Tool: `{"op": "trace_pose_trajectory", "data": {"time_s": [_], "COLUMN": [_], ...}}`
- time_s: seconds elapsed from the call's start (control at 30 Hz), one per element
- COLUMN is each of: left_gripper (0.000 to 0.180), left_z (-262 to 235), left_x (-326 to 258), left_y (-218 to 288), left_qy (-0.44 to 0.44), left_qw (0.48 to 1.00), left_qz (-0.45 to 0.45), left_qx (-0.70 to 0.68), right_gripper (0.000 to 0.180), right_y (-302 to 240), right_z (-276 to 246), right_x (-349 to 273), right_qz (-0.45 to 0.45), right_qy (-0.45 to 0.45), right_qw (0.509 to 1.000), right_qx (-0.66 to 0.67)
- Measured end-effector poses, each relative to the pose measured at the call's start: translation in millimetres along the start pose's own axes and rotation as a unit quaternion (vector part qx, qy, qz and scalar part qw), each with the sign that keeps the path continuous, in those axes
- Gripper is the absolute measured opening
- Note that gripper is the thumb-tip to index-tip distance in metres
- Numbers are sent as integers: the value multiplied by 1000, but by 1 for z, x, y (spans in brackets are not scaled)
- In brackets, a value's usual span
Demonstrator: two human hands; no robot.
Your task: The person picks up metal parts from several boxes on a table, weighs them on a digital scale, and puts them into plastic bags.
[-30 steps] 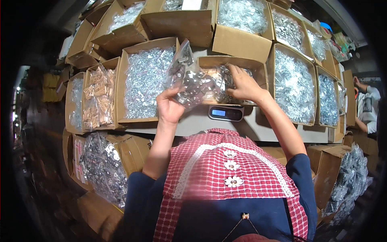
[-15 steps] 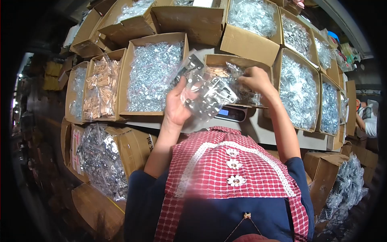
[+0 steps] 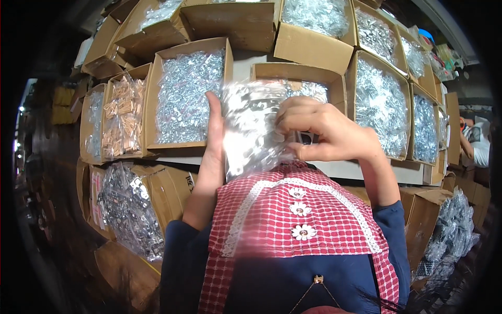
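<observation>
One bag (image 3: 251, 123), blurred, contents (image 3: 243, 152) indistinct; left hand (image 3: 215, 133), fingers hidden behind, grip unreadable from here; right hand (image 3: 332, 130) pinching the edge. Clear plastic, silvery, dark-patched.

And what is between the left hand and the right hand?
In the head view, a blurred bag of metal parts lies between the left hand and the right hand.

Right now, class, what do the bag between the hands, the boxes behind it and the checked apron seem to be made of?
Bag: probably clear plastic film, glossy; it catches glare and looks see-through, though blurred.
Boxes: apparently cardboard, matt brown, with stiff folded sides.
Apron: likely woven fabric, matt, softly wrinkled; fibre uncertain.
</observation>
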State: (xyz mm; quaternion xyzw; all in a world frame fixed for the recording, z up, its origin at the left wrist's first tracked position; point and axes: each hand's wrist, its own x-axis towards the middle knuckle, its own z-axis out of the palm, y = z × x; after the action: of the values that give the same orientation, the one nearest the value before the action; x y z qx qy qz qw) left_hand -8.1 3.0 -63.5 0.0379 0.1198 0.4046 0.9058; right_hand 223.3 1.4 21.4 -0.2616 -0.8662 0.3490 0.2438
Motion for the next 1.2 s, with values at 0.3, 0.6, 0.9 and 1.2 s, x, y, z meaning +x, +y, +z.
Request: {"op": "trace_pose_trajectory", "data": {"time_s": [0.3, 0.6, 0.9, 1.2], "left_gripper": [62, 68, 52, 50], "left_z": [-67, -59, -63, -86], "left_x": [-27, -27, -21, -41], "left_y": [13, 13, -3, 15], "left_qy": [-109, -46, -55, 17], "left_qw": [980, 992, 997, 988], "left_qz": [42, 79, 61, 124], "left_qx": [-161, -81, -5, -87], "right_gripper": [54, 27, 26, 42], "right_y": [147, 117, 37, 158], "right_z": [18, -2, -7, 69], "right_x": [-38, -27, 21, -12], "right_qz": [232, 242, 231, 303], "right_qy": [42, 52, 138, 48], "right_qw": [960, 950, 907, 899], "right_qx": [-150, -189, 323, -312]}}
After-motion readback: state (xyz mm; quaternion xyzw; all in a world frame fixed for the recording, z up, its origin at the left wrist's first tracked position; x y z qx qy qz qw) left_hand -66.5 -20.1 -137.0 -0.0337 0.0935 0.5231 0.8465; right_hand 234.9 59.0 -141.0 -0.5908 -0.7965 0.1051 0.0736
